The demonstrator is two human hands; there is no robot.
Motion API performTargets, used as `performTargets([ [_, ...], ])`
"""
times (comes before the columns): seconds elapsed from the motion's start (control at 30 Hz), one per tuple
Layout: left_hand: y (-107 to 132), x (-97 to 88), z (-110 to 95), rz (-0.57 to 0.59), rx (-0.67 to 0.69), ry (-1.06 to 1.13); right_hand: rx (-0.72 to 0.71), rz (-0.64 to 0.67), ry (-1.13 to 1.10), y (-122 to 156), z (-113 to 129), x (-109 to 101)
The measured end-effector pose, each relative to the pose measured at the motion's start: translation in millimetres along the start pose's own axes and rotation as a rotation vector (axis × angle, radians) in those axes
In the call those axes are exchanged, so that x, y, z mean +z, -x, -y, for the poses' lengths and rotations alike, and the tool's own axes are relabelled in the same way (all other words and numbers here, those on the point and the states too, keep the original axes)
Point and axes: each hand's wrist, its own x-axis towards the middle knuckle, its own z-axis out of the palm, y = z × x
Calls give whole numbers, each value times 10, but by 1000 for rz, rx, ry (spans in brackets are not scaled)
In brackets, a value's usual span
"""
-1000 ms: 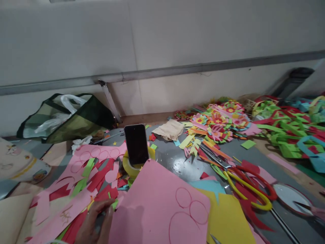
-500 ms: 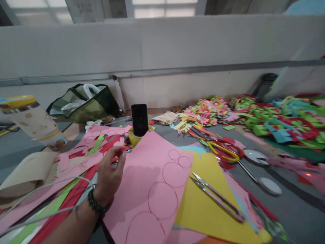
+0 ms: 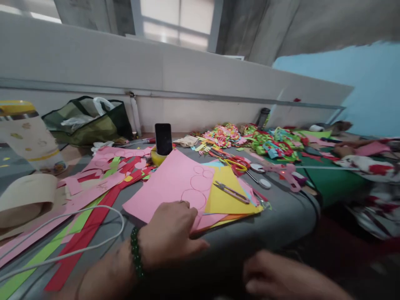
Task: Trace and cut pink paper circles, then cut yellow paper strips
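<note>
My left hand [image 3: 171, 233], with a green bead bracelet [image 3: 136, 252] at the wrist, is over the near edge of a pink paper sheet [image 3: 162, 187]. Its thumb stands apart from the bent fingers, and nothing shows in it. Circles in red outline run down the sheet's right side. My right hand [image 3: 275, 273] is low in front of the table edge, blurred, its fingers partly hidden. Thread snips [image 3: 231, 192] lie on yellow paper [image 3: 226, 202] beside the pink sheet. Behind them are yellow-handled scissors [image 3: 239, 164] and a pink glue gun [image 3: 287, 173].
A phone [image 3: 163, 139] leans upright on a yellow tape roll [image 3: 158, 157]. Left are paper strips [image 3: 93, 225], a white cable [image 3: 121, 221], a tumbler [image 3: 29, 137] and a green bag [image 3: 90, 123]. Paper cutouts [image 3: 223, 135] are heaped behind. Another person's hand [image 3: 343, 150] is far right.
The view has swung right and shows more of the room. My left hand has moved from the pink sheet's left side to its near edge. My right hand has come into view.
</note>
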Motion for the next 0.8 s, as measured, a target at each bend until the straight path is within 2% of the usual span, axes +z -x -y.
performTargets([
  [0.07, 98, 59, -66, 41, -17, -39, -98, 39, 154, -145, 297, -211],
  [0.1, 134, 87, -88, 55, -31, -42, -149, -23, 252, -226, 424, -306],
  [0.17, 183, 136, -114, 58, -67, -34, -190, -302, 448, -417, 586, -435],
  [0.23, 209, 170, -121, 48, -94, -27, -123, -453, 672, -651, 614, -465],
  [0.27, 217, 182, -120, 42, -105, -26, -82, -474, 762, -780, 588, -447],
  [0.33, 229, 194, -112, 31, -121, -29, -12, -426, 873, -1032, 501, -374],
  [0.47, 225, 189, -89, -76, -143, -60, 37, -387, 896, -1335, 349, -280],
  [0.57, 194, 211, -55, -230, -189, -129, 64, -470, 763, -1290, 297, -381],
  [0.67, 144, 278, -5, -412, -245, -209, 40, -540, 376, -1095, 295, -506],
  [0.7, 124, 304, 8, -482, -264, -228, -4, -515, 125, -1028, 311, -507],
  [0.77, 80, 348, 20, -603, -290, -252, -69, -416, -132, -934, 371, -411],
  [0.8, 57, 364, 16, -655, -293, -259, -83, -318, -405, -915, 410, -318],
])
